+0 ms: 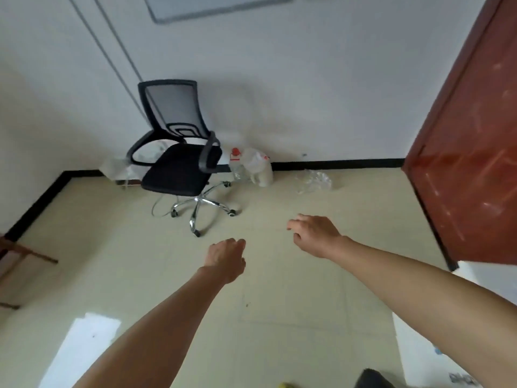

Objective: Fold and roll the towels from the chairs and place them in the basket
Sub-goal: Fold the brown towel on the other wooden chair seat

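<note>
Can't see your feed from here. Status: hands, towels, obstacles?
Left hand and right hand out front, both empty. Chair by the wall, no towel seen on it; no basket in view. Bottles beside the chair, against the wall.

The chair (179, 163) stands left of centre, backed toward the wall (279, 93). Just right of it on the floor (279, 289), at the wall's foot, sit a bottle (236, 165) and a jug (261, 170) side by side; crumpled plastic (313, 182) lies farther right. A door (470, 135) fills the right edge of the frame.
</note>
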Demonstrator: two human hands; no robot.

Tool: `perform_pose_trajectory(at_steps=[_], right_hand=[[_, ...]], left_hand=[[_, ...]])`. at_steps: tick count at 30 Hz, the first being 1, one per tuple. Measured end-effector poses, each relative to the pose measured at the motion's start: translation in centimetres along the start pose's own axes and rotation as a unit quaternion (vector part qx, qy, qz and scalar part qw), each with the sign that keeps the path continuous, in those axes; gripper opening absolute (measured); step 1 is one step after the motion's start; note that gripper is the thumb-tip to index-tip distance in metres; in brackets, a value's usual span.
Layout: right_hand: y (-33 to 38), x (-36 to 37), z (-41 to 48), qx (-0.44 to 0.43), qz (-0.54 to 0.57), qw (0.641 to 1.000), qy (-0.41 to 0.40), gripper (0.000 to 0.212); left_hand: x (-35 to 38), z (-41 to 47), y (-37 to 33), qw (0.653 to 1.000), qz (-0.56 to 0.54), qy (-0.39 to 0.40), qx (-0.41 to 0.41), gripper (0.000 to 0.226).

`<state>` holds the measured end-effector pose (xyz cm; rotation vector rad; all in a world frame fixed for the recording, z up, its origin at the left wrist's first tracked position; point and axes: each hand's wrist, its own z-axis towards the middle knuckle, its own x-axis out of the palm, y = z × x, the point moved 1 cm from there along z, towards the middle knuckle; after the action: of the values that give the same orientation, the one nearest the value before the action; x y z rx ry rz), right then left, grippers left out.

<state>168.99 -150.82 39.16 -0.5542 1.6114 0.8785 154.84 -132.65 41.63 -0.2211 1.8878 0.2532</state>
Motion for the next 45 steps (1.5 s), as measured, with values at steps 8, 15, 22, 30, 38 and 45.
perform_pose_trajectory(at_steps=[8, 15, 22, 30, 38, 45], right_hand=[[19.5, 2.9, 14.9, -0.189, -0.065, 0.977, 0.069, 0.035], [34.6, 7.5, 28.9, -0.311, -0.102, 0.939, 0.106, 0.037], [51.2, 9.5, 42.6, -0.416, -0.124, 0.891, 0.134, 0.037], [71.3, 14.7, 50.8, -0.537, -0.152, 0.816, 0.154, 0.037], [90.9, 21.2, 61.0, -0.531, -0.163, 0.816, 0.161, 0.033], [101.2, 22.0, 70.4, -0.511, -0.145, 0.833, 0.155, 0.032]], left_hand=[[3.9, -7.6, 21.1, 0.974, -0.085, 0.016, -0.208, 0.028], [6.4, -9.7, 36.5, 0.933, -0.128, 0.026, -0.337, 0.026], [7.5, -11.6, 50.6, 0.862, -0.192, 0.005, -0.469, 0.024], [12.2, -16.2, 65.5, 0.801, -0.231, 0.019, -0.551, 0.026], [16.0, -19.2, 87.9, 0.793, -0.234, 0.024, -0.561, 0.025], [15.1, -18.3, 104.5, 0.8, -0.22, 0.013, -0.558, 0.025]])
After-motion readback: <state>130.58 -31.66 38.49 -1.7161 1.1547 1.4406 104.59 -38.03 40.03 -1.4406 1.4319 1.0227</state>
